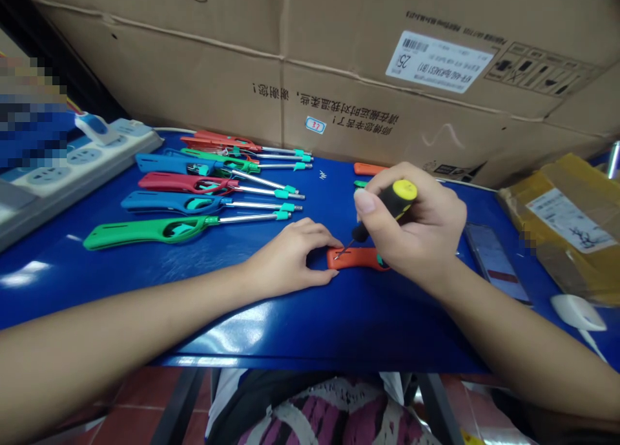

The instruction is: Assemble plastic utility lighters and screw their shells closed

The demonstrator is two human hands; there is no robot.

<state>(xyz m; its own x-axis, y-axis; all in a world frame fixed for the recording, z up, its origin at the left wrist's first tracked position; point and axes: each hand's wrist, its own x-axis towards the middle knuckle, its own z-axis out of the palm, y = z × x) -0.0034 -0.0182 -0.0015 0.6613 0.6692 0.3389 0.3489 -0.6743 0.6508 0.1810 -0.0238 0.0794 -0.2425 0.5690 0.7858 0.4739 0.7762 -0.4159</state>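
My right hand (pixel 429 222) is wrapped round a screwdriver (pixel 405 190) with a black and yellow handle. It slants down to the left, and its tip touches the end of an orange gas lighter (pixel 358 259) lying on the table. My left hand (pixel 290 258) steadies that end between thumb and fingers. The lighter's other end is hidden behind my right hand. To the left lie several long-nosed lighters, among them a green lighter (pixel 145 233), a blue lighter (pixel 165 202) and a red lighter (pixel 184 182), with metal barrels and bits of teal tape.
A large cardboard box (pixel 217 77) stands along the back of the blue table (pixel 271 329). Small screws (pixel 322 174) lie near it. At left is a white power strip (pixel 72 164); at right are a phone (pixel 498 264), a taped parcel (pixel 557 206) and a white plug-like device (pixel 578 311).
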